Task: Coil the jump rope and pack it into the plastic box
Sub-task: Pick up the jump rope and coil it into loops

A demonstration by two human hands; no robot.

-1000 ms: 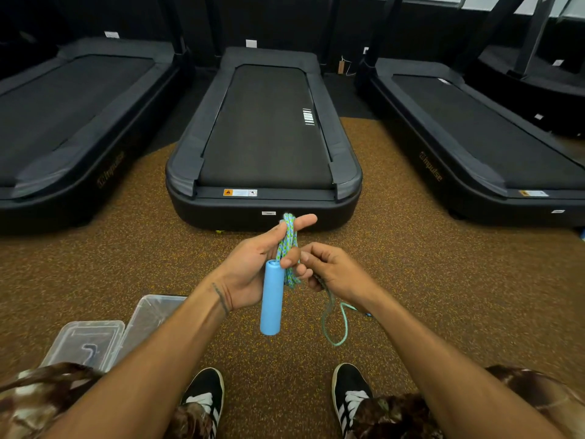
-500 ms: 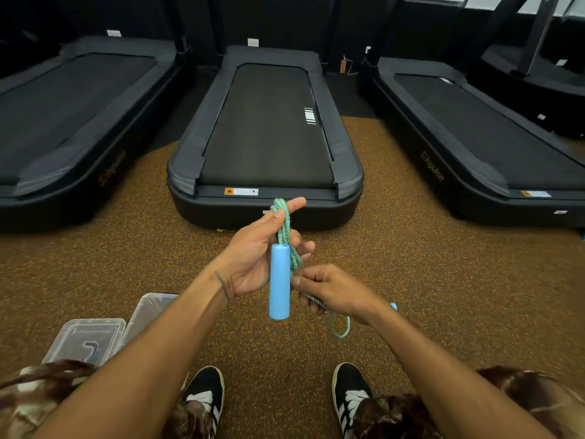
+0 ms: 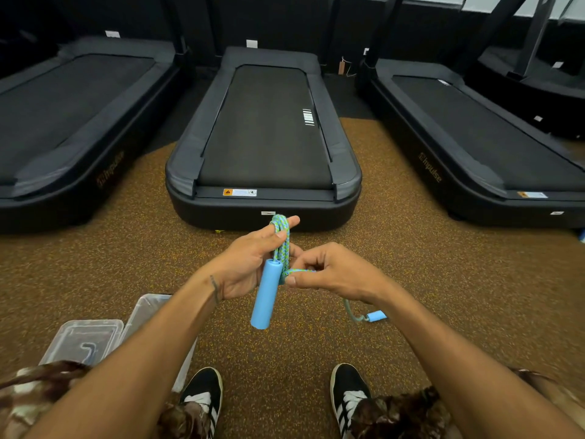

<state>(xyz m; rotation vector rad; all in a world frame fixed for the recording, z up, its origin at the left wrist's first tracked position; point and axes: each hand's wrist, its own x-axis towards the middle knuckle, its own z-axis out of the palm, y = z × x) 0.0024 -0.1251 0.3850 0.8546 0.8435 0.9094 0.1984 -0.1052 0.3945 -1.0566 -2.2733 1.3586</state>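
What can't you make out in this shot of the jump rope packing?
- Clear plastic box, head view: left forearm covers most of it; contents unclear.
- Second blue foam handle: right wrist hides most of it.
- Number of coils of blue-green braided rope: overlapping, too small to count.

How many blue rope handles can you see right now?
2. One blue handle hangs from the rope loops held in the left hand. The second handle dangles on the rope's tail below the right hand, partly hidden by the wrist.
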